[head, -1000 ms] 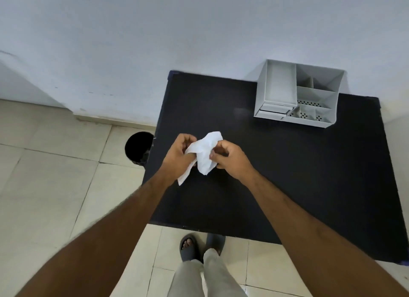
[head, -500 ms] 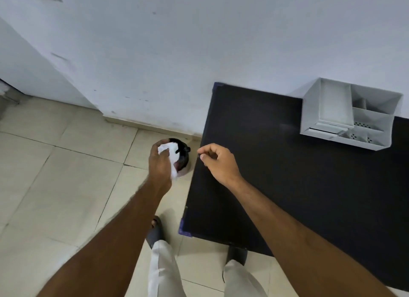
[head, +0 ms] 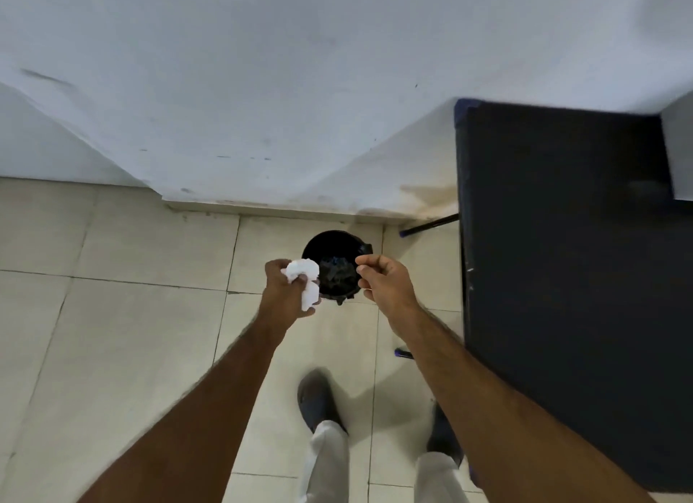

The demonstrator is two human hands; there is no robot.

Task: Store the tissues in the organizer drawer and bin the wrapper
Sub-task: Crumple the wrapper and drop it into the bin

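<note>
Above the bin [head: 336, 257] now, my left hand [head: 287, 296] grips the crumpled white wrapper [head: 305, 282], fingers curled tight around it, right at the rim's near-left edge. A second ago both hands were working it over the table [head: 562, 277]; since then I have stepped left and carried it across. My right hand [head: 386, 282] hangs beside the bin's right side, fingers loosely curled with thumb and forefinger nearly pinched, holding nothing I can make out. Binning looks one release away, I judge. Nothing blocks the opening; dark rubbish already lies inside. Only the organizer's [head: 680, 146] grey corner shows at the frame's right edge, so I cannot see the drawer or tissues.
</note>
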